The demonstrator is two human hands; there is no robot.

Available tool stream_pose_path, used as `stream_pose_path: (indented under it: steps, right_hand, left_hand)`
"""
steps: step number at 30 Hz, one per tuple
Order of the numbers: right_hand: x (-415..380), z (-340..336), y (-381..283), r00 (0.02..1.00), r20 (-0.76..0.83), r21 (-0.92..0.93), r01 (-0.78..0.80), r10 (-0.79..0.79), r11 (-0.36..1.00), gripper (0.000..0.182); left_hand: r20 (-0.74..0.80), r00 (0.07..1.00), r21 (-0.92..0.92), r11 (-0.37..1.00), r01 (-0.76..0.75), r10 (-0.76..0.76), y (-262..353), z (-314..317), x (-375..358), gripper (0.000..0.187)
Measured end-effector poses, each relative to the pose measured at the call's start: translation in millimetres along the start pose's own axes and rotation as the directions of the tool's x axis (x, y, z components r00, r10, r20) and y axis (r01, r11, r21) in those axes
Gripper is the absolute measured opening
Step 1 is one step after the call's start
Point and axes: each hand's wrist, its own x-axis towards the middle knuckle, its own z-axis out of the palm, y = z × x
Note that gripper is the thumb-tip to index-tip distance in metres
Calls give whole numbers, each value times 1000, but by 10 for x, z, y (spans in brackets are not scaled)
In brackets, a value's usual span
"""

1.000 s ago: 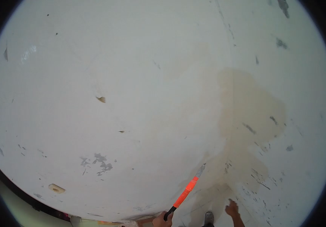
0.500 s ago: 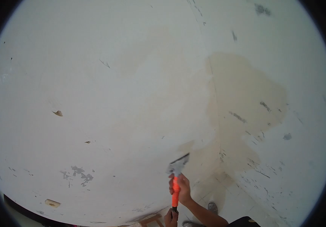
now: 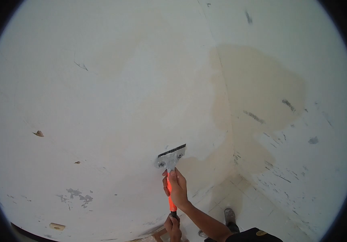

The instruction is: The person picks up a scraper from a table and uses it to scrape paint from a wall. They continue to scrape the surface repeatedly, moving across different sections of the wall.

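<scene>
A wall scraper (image 3: pixel 171 161) with a wide metal blade head and an orange handle is held up against the white wall (image 3: pixel 113 113). Two bolts show on the whitish, dusty head, and its dark edge lies at or very near the wall surface. My right hand (image 3: pixel 177 189) is wrapped round the upper handle, its thumb pointing toward the head. Below it, my left hand (image 3: pixel 173 229) is closed on the black lower end of the handle. A damp tan patch (image 3: pixel 258 84) spreads across the wall corner, to the right of the blade.
Dark scuffs and a peeled grey patch (image 3: pixel 76 196) mark the wall. A pale rectangular fitting (image 3: pixel 57 226) sits low on the left. Below the corner is the tiled floor (image 3: pixel 238 193), with my shoe (image 3: pixel 230 215) on it. A wooden piece (image 3: pixel 159 234) stands beside my left hand.
The scraper and both hands have moved left and upward along the wall. Its blade has turned a little flatter in view. The view itself has shifted slightly.
</scene>
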Motion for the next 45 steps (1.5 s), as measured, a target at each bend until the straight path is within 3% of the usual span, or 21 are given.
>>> stream_pose_path:
  steps: [2,4,7,11,13,16,23,26,32,38,40,43,45]
  right_hand:
    - [38,34,-69,1000,10,1,3,-3,1000,40]
    - [60,81,-166,1000,20,-31,13,-12,999,40]
    - [123,120,-240,999,15,-38,31,-30,999,41]
    - [232,198,-457,998,17,-20,53,-52,998,42]
    - [272,263,-598,998,-16,64,54,-53,996,38]
    - [276,270,-649,999,-25,42,47,-46,998,38]
    - [264,318,-649,999,-33,96,36,-33,995,38]
    - [257,353,-592,996,-66,82,64,-58,995,37]
    - [219,302,-526,997,-40,-10,65,-65,998,42]
    - [205,314,-608,996,-62,-24,68,-69,997,41]
    - [205,326,-640,997,-54,-50,50,-53,998,41]
    - [271,347,-691,992,-82,-60,87,-92,994,40]
    - [233,316,-623,993,-77,-76,88,-94,993,40]
  left_hand:
    - [-31,999,6,1000,-10,10,179,53,34,52]
    - [38,997,41,996,-73,71,434,80,53,52]
    - [4,994,41,993,-108,108,402,104,174,52]
    - [-35,998,-7,998,-61,60,513,111,253,51]
    - [7,999,28,999,-33,32,647,105,273,50]
    - [23,998,6,998,-57,57,734,138,262,51]
    - [48,999,-40,999,5,-3,747,19,284,52]
    - [71,993,-8,995,-98,98,644,-71,332,50]
    - [52,999,-25,1000,-14,15,659,-39,248,50]
    - [79,993,-25,996,-84,86,616,33,247,49]
    - [-7,991,9,991,-136,136,693,116,201,50]
    - [66,998,-77,997,-11,16,716,82,294,49]
    - [25,997,-42,997,-65,66,683,120,240,49]
